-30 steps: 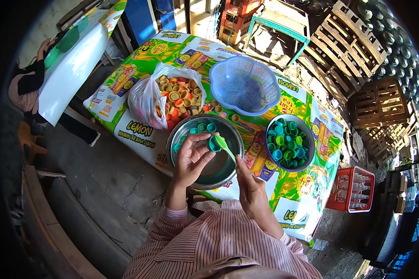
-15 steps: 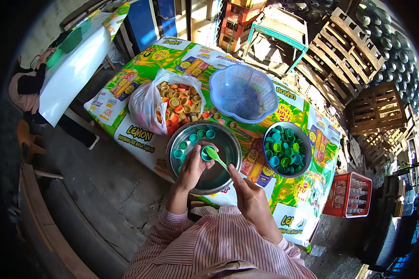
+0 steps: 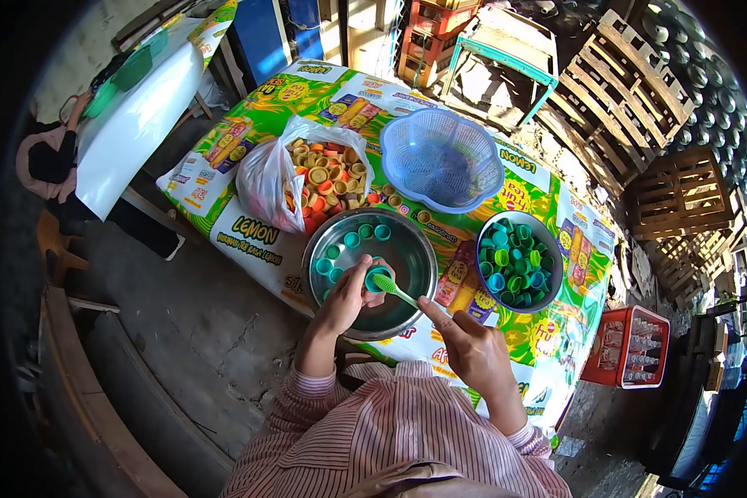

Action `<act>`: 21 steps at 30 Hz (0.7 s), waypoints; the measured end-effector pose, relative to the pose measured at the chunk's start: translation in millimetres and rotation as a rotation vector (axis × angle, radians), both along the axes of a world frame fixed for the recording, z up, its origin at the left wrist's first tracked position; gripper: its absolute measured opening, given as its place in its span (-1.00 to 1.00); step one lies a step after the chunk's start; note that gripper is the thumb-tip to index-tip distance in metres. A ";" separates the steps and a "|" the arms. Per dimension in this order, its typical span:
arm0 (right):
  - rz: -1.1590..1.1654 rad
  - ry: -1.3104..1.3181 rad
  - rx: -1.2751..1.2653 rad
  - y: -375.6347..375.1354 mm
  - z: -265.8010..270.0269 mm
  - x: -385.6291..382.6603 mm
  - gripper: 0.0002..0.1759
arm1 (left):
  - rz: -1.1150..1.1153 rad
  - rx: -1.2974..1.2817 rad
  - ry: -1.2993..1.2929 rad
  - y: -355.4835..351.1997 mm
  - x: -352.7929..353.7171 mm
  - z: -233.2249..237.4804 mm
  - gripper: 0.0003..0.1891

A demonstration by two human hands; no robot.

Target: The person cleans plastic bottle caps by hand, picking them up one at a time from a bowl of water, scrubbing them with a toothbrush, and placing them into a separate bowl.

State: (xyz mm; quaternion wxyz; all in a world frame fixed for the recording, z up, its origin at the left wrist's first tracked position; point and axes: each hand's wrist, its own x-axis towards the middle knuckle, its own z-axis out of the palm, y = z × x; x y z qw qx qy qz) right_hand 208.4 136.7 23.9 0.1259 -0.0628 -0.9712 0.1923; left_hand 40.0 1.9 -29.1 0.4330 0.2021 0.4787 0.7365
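Left grip (image 3: 344, 299): closed around a teal bottle cap (image 3: 376, 275), held over the steel basin (image 3: 422, 242) on the printed surface (image 3: 249, 236).
Right grip (image 3: 473, 353): pinching a green toothbrush (image 3: 398, 291), bristles inside that cap.

a blue basket (image 3: 440, 158) sits beside a bag of orange caps (image 3: 295, 178), red crate (image 3: 628, 349) apart.

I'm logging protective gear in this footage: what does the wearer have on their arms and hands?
Long pink-and-white striped shirt sleeves cover both arms to the wrists. The left hand and right hand are bare: no gloves, no visible rings or watch.
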 end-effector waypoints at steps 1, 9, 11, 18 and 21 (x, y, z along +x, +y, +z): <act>-0.005 0.000 0.006 2.0 2.1 -1.2 -0.21 | 0.020 -0.064 -0.026 0.1 0.8 0.0 -0.53; 0.105 -0.037 0.043 5.6 12.6 -3.2 -0.22 | 0.063 -0.120 -0.060 -4.5 -5.7 -7.0 -0.59; 0.066 -0.022 0.044 7.2 13.4 -4.0 -0.22 | 0.103 -0.173 -0.090 -4.2 -3.6 -3.4 -0.59; -0.057 0.098 -0.278 -10.1 -4.8 -7.4 -0.29 | 0.075 0.222 0.030 8.8 2.5 1.0 -0.64; -0.076 0.128 -0.557 -18.6 2.8 -8.8 -0.33 | 0.165 0.342 0.246 15.7 5.5 6.4 -0.65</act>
